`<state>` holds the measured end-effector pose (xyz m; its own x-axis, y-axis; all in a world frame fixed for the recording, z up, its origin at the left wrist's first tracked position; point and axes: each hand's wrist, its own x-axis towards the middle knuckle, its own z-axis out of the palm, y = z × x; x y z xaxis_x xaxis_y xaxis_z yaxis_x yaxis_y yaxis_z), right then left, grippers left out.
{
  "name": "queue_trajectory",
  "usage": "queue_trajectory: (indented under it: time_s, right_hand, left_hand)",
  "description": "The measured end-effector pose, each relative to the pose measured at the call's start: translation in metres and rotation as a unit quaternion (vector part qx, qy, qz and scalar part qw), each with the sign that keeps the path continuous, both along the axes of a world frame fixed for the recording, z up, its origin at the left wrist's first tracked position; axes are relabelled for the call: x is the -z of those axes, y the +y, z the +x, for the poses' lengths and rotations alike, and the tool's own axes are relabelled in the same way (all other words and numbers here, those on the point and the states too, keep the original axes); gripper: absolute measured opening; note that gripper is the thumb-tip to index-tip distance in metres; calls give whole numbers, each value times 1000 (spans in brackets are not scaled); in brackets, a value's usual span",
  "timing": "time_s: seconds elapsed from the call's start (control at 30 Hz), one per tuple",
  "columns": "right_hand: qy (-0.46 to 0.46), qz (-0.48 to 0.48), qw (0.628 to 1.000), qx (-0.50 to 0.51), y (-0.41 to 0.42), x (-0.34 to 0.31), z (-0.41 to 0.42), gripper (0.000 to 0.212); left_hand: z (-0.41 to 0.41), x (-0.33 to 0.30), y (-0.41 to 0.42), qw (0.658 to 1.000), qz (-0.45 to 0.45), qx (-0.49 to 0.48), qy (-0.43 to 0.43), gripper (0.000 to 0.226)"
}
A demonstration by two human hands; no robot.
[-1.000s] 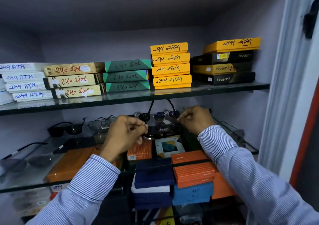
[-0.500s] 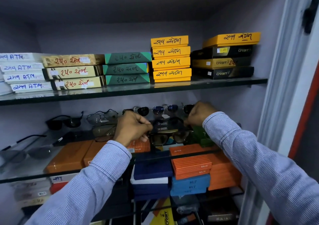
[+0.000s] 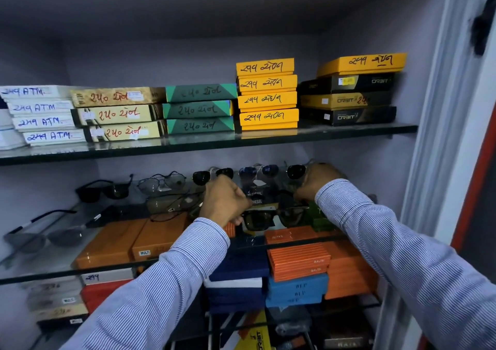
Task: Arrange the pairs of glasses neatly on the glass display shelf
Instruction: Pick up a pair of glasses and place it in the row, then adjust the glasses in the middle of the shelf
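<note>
Both hands hold one pair of dark sunglasses low over the middle glass shelf. My left hand grips its left end and my right hand grips its right end, fingers closed. Behind, along the shelf's back, stand several pairs in a row: black sunglasses, clear-lens glasses, dark round sunglasses, blue-lens sunglasses with a tag, and another dark pair partly hidden by my right hand. Grey glasses lie at the shelf's left, and a thin-framed pair lies nearer the middle.
The upper glass shelf carries stacks of white, tan, green, yellow and black boxes. Orange boxes, seen through the glass, sit under the middle shelf, with blue boxes and more orange ones below. A white cabinet frame bounds the right side.
Both hands moved forward and down, bringing the dark sunglasses from mid-air to just over the middle shelf, in front of the back row. The temples, raised before, are no longer visible.
</note>
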<state>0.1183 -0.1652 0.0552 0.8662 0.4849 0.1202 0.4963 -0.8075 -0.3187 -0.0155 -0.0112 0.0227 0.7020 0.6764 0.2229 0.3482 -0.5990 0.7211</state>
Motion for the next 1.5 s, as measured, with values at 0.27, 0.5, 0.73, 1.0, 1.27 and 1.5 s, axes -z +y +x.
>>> queue_trajectory:
  time_s: [0.27, 0.5, 0.73, 1.0, 1.27, 1.5]
  right_hand:
    - [-47, -13, 999, 10, 0, 1, 1, 56]
    - [-86, 49, 993, -58, 28, -1, -16, 29]
    - [-126, 77, 980, -133, 113, -2, -74, 21]
    - [-100, -130, 972, -168, 169, -4, -78, 45]
    - [-121, -93, 973, -171, 173, -4, -77, 30]
    - [-68, 26, 979, -189, 146, -11, -76, 18]
  left_hand:
    - [-5, 2, -2, 1000, 6, 1, 12, 12]
    - [-51, 0, 54, 988, 140, -66, -26, 10]
    - [-83, 2, 100, 980, 182, -69, 35, 14]
    - [-58, 20, 106, 974, 208, -33, 86, 26]
    - [-50, 25, 110, 963, 262, -17, 62, 19]
    - [-87, 4, 109, 958, 285, -32, 25, 13]
